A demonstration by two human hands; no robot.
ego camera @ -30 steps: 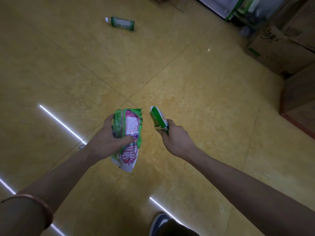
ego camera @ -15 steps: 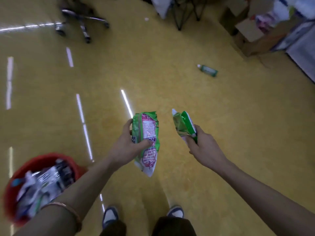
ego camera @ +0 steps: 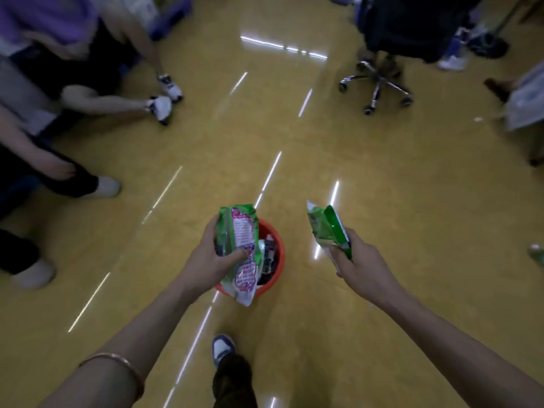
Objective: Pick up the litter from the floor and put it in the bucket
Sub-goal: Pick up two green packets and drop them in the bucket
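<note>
My left hand (ego camera: 209, 260) grips a green, pink and white snack packet (ego camera: 242, 245), held upright right over the red bucket (ego camera: 278, 260), which it partly hides. The bucket stands on the yellow floor and holds several dark and white wrappers. My right hand (ego camera: 362, 263) grips a crumpled green wrapper (ego camera: 325, 228) by its lower end, to the right of the bucket and clear of its rim.
Seated people's legs and shoes (ego camera: 164, 98) fill the left side. A wheeled office chair (ego camera: 379, 83) stands at the back right. A green bottle (ego camera: 537, 254) lies at the right edge. My own shoe (ego camera: 222, 348) is just behind the bucket.
The view has swung round to the left. The bucket, low at the left edge half a second ago, now lies directly under my left hand. Both hands keep their packets.
</note>
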